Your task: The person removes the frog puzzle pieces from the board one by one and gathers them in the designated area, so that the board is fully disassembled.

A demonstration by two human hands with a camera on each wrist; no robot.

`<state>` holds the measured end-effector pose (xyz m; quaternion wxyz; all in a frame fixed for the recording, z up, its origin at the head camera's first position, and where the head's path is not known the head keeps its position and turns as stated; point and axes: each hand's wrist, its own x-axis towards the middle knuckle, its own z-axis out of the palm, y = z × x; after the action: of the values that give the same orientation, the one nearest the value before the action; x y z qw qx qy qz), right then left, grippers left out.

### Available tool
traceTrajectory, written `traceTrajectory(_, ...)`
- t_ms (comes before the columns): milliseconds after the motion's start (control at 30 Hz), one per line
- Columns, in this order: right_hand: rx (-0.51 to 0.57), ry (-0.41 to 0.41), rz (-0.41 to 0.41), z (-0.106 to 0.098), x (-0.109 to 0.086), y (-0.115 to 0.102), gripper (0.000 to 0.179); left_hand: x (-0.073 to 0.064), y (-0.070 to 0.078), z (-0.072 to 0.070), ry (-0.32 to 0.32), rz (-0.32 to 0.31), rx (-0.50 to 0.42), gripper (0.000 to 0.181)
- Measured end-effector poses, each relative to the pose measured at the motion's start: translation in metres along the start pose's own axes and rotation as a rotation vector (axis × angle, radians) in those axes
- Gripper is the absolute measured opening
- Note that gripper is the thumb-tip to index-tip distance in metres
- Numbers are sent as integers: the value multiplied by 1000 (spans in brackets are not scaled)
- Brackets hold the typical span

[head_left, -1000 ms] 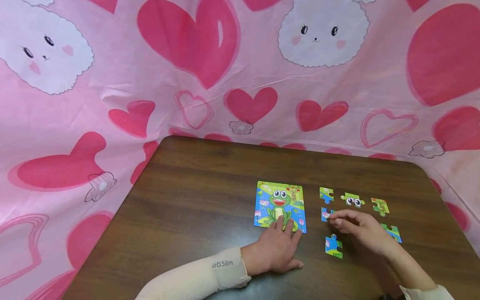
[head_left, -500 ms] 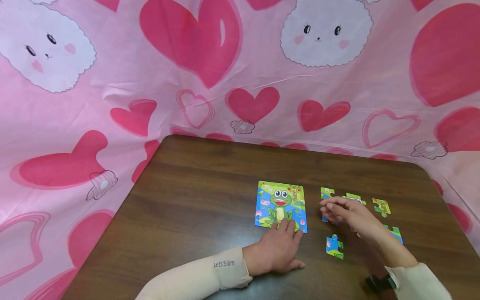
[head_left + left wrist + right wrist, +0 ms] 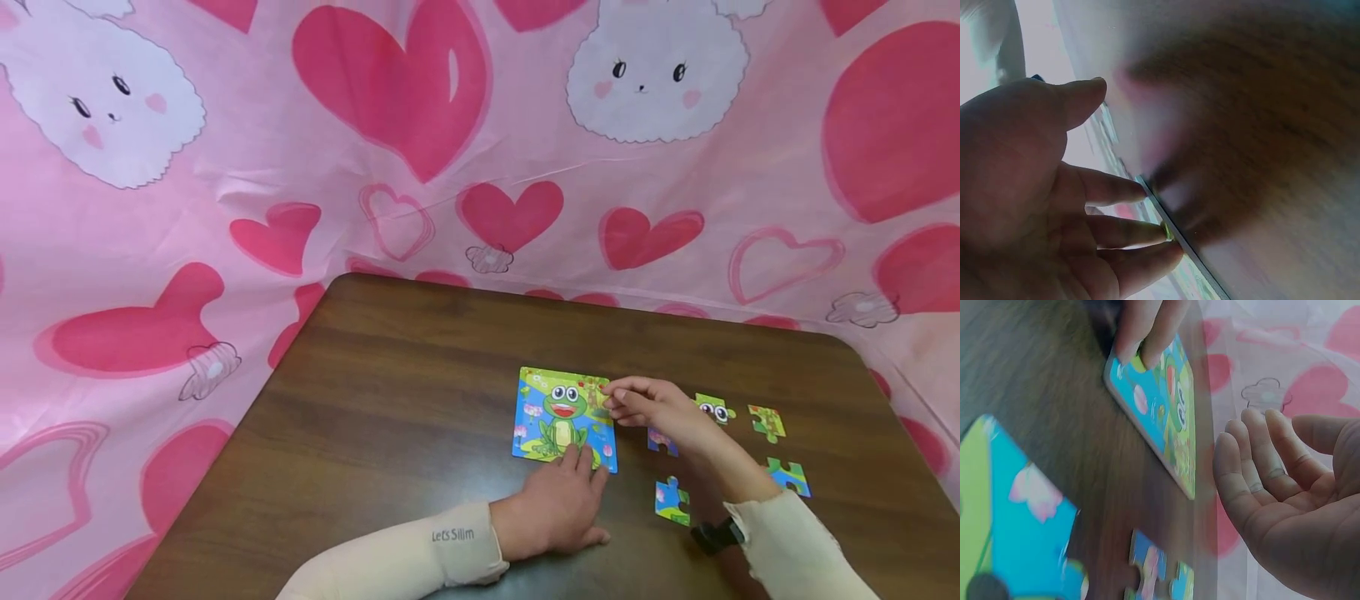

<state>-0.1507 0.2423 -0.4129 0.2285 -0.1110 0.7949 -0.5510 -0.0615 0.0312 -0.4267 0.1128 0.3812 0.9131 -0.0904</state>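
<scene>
A square frog puzzle board (image 3: 564,417) lies near the middle of the table. My left hand (image 3: 553,504) rests its straight fingertips on the board's lower edge, thumb out to the side. In the left wrist view those fingertips (image 3: 1160,232) touch the board's rim. Above the board's upper right edge hovers my right hand (image 3: 656,412), its fingers loosely bent. The right wrist view shows nothing in that hand (image 3: 1297,481). Beneath and beside it lie loose jigsaw pieces: a frog-eyes piece (image 3: 714,408), a pink-flower piece (image 3: 662,442) and a lower blue-green piece (image 3: 672,501).
Further right are a tree piece (image 3: 767,422) and a blue-green piece (image 3: 789,477). My right forearm and a black wrist strap (image 3: 716,536) cover part of the piece area. Behind the brown table (image 3: 420,350) hangs a pink heart-patterned cloth (image 3: 517,217).
My right hand has moved left from over the loose pieces to the board's right edge. The left hand stays on the board. The whole head view has shifted slightly.
</scene>
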Motion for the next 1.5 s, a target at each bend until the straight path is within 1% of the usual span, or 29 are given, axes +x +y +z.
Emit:
traceTrajectory(133,13,-37,5,7,10,-4,47,0,0,1,11,7,17,81)
traceTrajectory(400,21,-142,22,19,29,-10,46,-2,1,5,68,21,49,82)
traceTrajectory(667,11,-190,25,30,44,-12,44,-1,1,6,68,51,39,83)
traceTrajectory(767,10,-199,33,34,47,-12,40,-1,1,8,77,54,38,83)
traceTrajectory(900,0,-216,45,39,51,-13,38,-2,4,9,97,50,64,84)
traceTrajectory(1167,-90,-258,39,49,56,-19,39,-4,5,8,116,32,118,85)
traceTrajectory(1333,-118,-300,55,55,59,-21,36,-5,6,7,112,30,163,86)
traceTrajectory(1500,-136,-317,51,59,60,-25,35,-5,6,7,105,27,198,87)
